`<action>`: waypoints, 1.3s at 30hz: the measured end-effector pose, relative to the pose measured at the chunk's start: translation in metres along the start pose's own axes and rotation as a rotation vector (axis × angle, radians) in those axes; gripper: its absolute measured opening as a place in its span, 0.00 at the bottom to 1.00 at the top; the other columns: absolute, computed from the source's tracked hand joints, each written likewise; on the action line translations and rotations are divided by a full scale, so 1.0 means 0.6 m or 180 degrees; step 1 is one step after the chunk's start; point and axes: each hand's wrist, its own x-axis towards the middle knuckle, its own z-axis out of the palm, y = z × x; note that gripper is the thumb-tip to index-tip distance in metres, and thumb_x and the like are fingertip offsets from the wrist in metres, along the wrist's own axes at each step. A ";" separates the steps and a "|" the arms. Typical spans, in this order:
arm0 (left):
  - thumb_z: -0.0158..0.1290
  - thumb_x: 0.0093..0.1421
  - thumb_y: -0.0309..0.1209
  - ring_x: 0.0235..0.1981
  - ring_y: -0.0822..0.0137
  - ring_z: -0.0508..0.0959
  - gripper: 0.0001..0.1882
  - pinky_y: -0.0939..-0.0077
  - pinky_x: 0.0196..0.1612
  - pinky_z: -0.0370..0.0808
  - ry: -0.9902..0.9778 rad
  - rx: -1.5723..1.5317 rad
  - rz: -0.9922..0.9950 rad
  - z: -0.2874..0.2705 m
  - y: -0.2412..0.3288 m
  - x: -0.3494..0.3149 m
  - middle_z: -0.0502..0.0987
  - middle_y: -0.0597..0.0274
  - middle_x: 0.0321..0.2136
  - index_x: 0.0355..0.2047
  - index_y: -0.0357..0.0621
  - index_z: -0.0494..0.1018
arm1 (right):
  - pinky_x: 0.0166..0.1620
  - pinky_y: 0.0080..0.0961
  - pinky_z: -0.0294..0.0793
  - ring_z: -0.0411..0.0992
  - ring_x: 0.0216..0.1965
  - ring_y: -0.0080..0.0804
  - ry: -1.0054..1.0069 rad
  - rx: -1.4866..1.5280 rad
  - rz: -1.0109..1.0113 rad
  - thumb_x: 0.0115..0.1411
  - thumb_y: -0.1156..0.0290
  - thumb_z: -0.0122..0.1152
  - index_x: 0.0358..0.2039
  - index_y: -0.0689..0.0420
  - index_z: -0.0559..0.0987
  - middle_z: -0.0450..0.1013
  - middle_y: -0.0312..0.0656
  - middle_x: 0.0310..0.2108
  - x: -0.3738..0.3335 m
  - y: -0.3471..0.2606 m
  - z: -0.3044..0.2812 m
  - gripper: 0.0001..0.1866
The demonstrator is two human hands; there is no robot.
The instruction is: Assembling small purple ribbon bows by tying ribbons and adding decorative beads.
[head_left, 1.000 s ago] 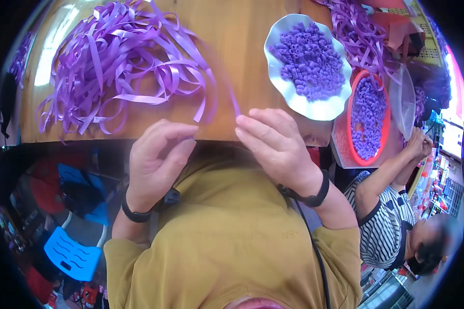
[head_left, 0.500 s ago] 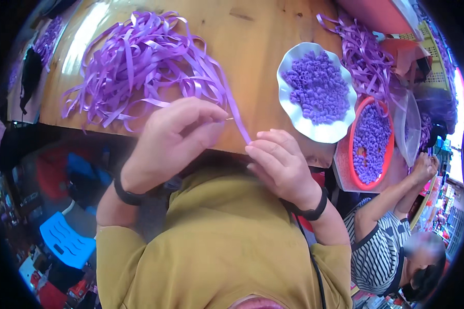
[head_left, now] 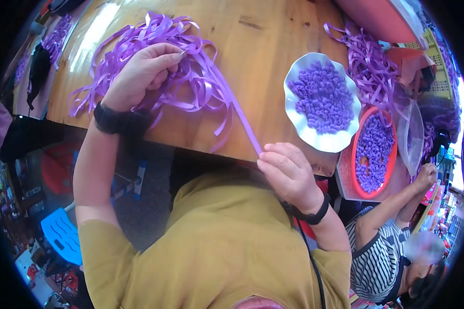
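At the table's near edge my right hand is closed, its thumb and fingertips pinching a flat purple ribbon. The ribbon runs taut up and left into the ribbon pile. My left hand reaches over the pile's near side, fingers pinched together. A thin, shiny metal tip like a needle's sticks out from those fingers; the rest of it is hidden. Loose ribbons lie under and around the left hand.
A white scalloped dish of purple rolled pieces stands right of my right hand. Beside it are a red oval basket with similar pieces and another ribbon heap. A co-worker in a striped shirt sits at the right.
My left hand has moved up and left, from near my right hand to the pile. The right hand still pinches the ribbon, now slightly lower, with a longer stretch pulled straight.
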 end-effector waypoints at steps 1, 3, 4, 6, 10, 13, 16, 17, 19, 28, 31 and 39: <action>0.49 0.60 0.32 0.12 0.87 0.57 0.07 0.92 0.13 0.50 -0.0029 0.0013 -0.0007 0.001 0.003 0.004 0.67 0.75 0.21 0.37 0.45 0.71 | 0.43 0.35 0.72 0.71 0.39 0.39 -0.0001 0.0007 -0.0016 0.42 0.81 0.61 0.28 0.61 0.77 0.72 0.41 0.32 -0.001 -0.001 -0.002 0.09; 0.49 0.60 0.32 0.13 0.87 0.56 0.07 0.92 0.14 0.50 0.0000 -0.0004 -0.0040 0.012 0.014 0.010 0.66 0.76 0.20 0.37 0.44 0.71 | 0.42 0.35 0.72 0.72 0.39 0.40 -0.0095 -0.0024 -0.0049 0.42 0.81 0.61 0.28 0.61 0.76 0.72 0.41 0.31 -0.006 -0.003 -0.006 0.09; 0.50 0.60 0.32 0.13 0.87 0.56 0.08 0.91 0.14 0.50 -0.0074 0.0050 -0.0020 0.017 0.018 0.014 0.66 0.76 0.20 0.37 0.44 0.71 | 0.42 0.35 0.72 0.72 0.39 0.40 -0.0079 -0.0001 -0.0099 0.42 0.81 0.61 0.28 0.61 0.76 0.72 0.41 0.31 -0.011 -0.006 -0.012 0.09; 0.50 0.59 0.32 0.13 0.86 0.56 0.08 0.90 0.15 0.50 -0.0067 0.0185 0.0041 0.028 0.026 0.022 0.64 0.77 0.18 0.37 0.43 0.71 | 0.43 0.36 0.71 0.72 0.38 0.40 -0.0070 -0.0087 -0.0054 0.43 0.82 0.60 0.28 0.60 0.77 0.72 0.41 0.31 -0.021 -0.008 -0.017 0.09; 0.51 0.58 0.32 0.14 0.86 0.57 0.08 0.91 0.15 0.52 -0.0128 0.0087 0.0067 0.057 0.030 0.046 0.67 0.74 0.21 0.36 0.43 0.72 | 0.46 0.39 0.70 0.72 0.36 0.39 0.0264 0.0274 0.0225 0.44 0.84 0.59 0.28 0.59 0.76 0.71 0.40 0.30 -0.040 -0.010 -0.009 0.09; 0.52 0.58 0.32 0.14 0.86 0.58 0.08 0.91 0.15 0.53 -0.0186 0.0147 0.0179 0.069 0.025 0.063 0.67 0.73 0.22 0.35 0.44 0.72 | 0.50 0.42 0.68 0.73 0.38 0.38 0.0639 0.1231 0.0737 0.49 0.84 0.57 0.29 0.57 0.74 0.69 0.40 0.29 -0.027 -0.024 -0.040 0.09; 0.52 0.57 0.32 0.15 0.86 0.59 0.07 0.91 0.16 0.53 -0.0247 0.0090 0.0193 0.071 0.029 0.065 0.68 0.73 0.22 0.35 0.44 0.72 | 0.55 0.51 0.62 0.72 0.38 0.38 0.1628 0.3295 0.1175 0.54 0.82 0.54 0.32 0.57 0.70 0.64 0.38 0.29 0.003 -0.054 -0.097 0.07; 0.52 0.57 0.32 0.15 0.86 0.59 0.07 0.91 0.16 0.53 -0.0263 0.0098 0.0196 0.072 0.030 0.067 0.68 0.73 0.22 0.35 0.44 0.72 | 0.56 0.55 0.59 0.70 0.39 0.38 0.1837 0.4158 0.1058 0.55 0.80 0.54 0.34 0.58 0.69 0.62 0.38 0.30 0.006 -0.053 -0.120 0.06; 0.52 0.57 0.33 0.15 0.86 0.59 0.07 0.91 0.16 0.53 -0.0164 0.0219 0.0190 0.076 0.033 0.070 0.68 0.73 0.22 0.35 0.44 0.72 | 0.60 0.56 0.51 0.69 0.38 0.34 0.2092 0.4622 0.0803 0.57 0.81 0.51 0.38 0.59 0.67 0.61 0.38 0.31 0.019 -0.052 -0.160 0.08; 0.51 0.58 0.33 0.14 0.86 0.58 0.08 0.91 0.15 0.52 -0.0181 0.0256 0.0067 0.073 0.040 0.060 0.68 0.73 0.22 0.36 0.44 0.71 | 0.41 0.27 0.62 0.63 0.25 0.25 0.3106 0.5916 0.0084 0.60 0.80 0.43 0.40 0.63 0.61 0.60 0.39 0.31 -0.002 -0.040 -0.267 0.08; 0.51 0.58 0.33 0.14 0.87 0.58 0.08 0.91 0.15 0.52 -0.0126 0.0274 0.0026 0.083 0.037 0.063 0.68 0.74 0.21 0.37 0.44 0.71 | 0.25 0.20 0.59 0.58 0.17 0.22 0.3374 0.5971 -0.0093 0.58 0.80 0.46 0.45 0.65 0.60 0.60 0.38 0.28 -0.053 -0.042 -0.301 0.14; 0.50 0.57 0.31 0.20 0.84 0.65 0.11 0.90 0.22 0.61 -0.0095 0.0537 0.0420 0.081 0.039 0.043 0.70 0.73 0.23 0.38 0.39 0.73 | 0.24 0.14 0.56 0.54 0.21 0.16 0.3231 0.2325 0.2201 0.49 0.83 0.55 0.41 0.62 0.65 0.62 0.36 0.28 -0.053 -0.055 -0.204 0.17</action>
